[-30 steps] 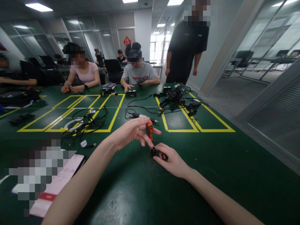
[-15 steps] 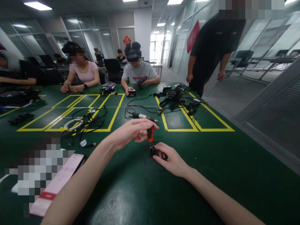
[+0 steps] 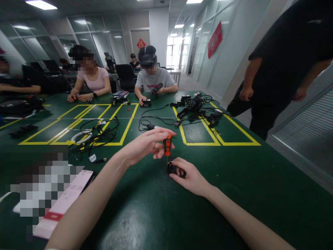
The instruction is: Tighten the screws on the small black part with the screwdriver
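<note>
My left hand [image 3: 149, 143] is closed on the orange and black handle of a screwdriver [image 3: 168, 145], its index finger lying over the top end. The screwdriver stands upright, with its thin shaft reaching down to a small black part [image 3: 170, 168] on the green table. Whether the tip sits in a screw is too small to see. Between the thumb and fingers of my right hand [image 3: 191, 176], that black part is pinched against the tabletop. It has a short round tube pointing up; the fingers cover its right side.
Behind my left hand lies a corded tool [image 3: 152, 127] with a black cable. Tangled cables [image 3: 195, 107] sit at the back right, more cables [image 3: 96, 139] at the left. A phone [image 3: 62, 205] lies front left. Co-workers sit across the table [image 3: 234, 194]; one person [image 3: 283, 66] stands at right.
The left fingers have shifted on the screwdriver handle, showing more of it. My right hand stays on the black part. The standing person has moved right and nearer.
</note>
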Demonstrator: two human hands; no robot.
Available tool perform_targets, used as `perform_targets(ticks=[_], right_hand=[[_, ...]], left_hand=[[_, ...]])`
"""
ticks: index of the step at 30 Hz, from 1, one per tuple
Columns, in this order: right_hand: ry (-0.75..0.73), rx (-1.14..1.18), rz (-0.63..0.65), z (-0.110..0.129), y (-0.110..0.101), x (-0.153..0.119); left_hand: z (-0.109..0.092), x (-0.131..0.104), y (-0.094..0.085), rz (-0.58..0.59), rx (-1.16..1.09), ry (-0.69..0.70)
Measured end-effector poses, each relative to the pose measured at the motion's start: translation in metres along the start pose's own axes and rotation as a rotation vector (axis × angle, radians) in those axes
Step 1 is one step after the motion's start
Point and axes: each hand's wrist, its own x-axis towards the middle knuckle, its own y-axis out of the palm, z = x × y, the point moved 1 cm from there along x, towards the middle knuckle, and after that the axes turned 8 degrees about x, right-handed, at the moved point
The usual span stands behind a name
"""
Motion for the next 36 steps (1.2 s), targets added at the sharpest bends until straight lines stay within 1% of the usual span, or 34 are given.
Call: perform_targets(ticks=[3,6,14,20,29,32,36], right_hand=[[0.0,-0.007,-0.005,-0.0007,-0.0001,0.0002],[0.004,-0.012,-0.01,-0.0008,0.0002,0.0004],[0.037,-0.028,-0.038,0.0007,0.0044,0.0011],[0.065,-0.047,-0.059,0.0018,0.0056,0.0025],[0.06,-0.049,-0.082,-0.0001,0.0061,0.003],[0.062,-0.055,-0.086,0.0009,0.006,0.0035],[0.072,-0.051,-0.089,0.002,0.0062,0.0042]], left_hand=[[0.0002,-0.0009,-0.0004,-0.027,0.023,0.015],[0.0009,-0.0007,-0.0005,-0.026,0.042,0.023],[0.0016,0.0026,-0.0018,0.044,-0.072,-0.014],[0.0002,0.0021,-0.0019,-0.018,0.002,0.015],[-0.0047,-0.0022,0.0019,-0.109,0.121,0.0],[-0.0046,-0.0012,0.002,-0.081,0.107,0.009],[-0.0023,0.0016,0.0009,0.017,0.005,-0.003]])
